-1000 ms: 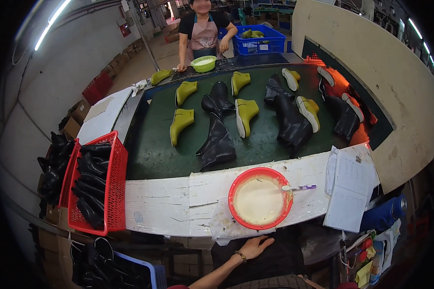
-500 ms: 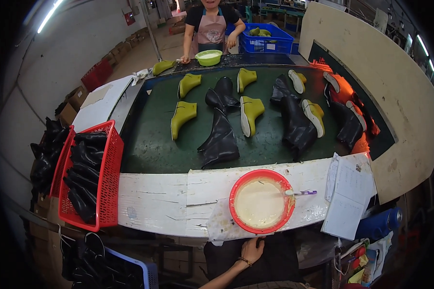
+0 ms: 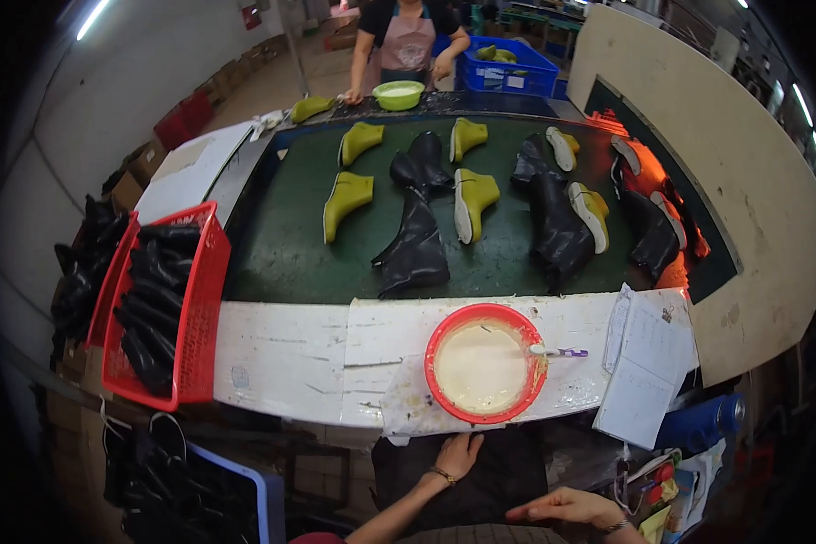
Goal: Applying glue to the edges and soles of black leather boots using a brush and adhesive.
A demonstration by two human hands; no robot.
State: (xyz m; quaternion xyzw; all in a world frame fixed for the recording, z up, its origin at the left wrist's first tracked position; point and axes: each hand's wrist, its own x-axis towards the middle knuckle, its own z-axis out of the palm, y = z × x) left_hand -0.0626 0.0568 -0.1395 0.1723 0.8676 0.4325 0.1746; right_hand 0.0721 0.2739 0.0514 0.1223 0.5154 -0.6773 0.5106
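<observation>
My left hand lies palm down on black cloth below the table's near edge, its fingers loosely stretched and holding nothing. To its right, my right hand is held low with its fingers extended leftward, also with nothing in it. Nearest to both stands a red tub of cream-coloured liquid, a brush resting across its right rim. Beyond, a green work surface carries black boots lying on their sides and yellow-green shoe lasts with pale soles.
At left are a red basket of black boots and a blue crate below. Papers and a blue bottle are at right. An orange glow lights the far right boots. A co-worker stands opposite by a green bowl.
My right hand has come into view at the lower right. My left hand has shifted slightly left and up in the picture. The whole view has tilted a little.
</observation>
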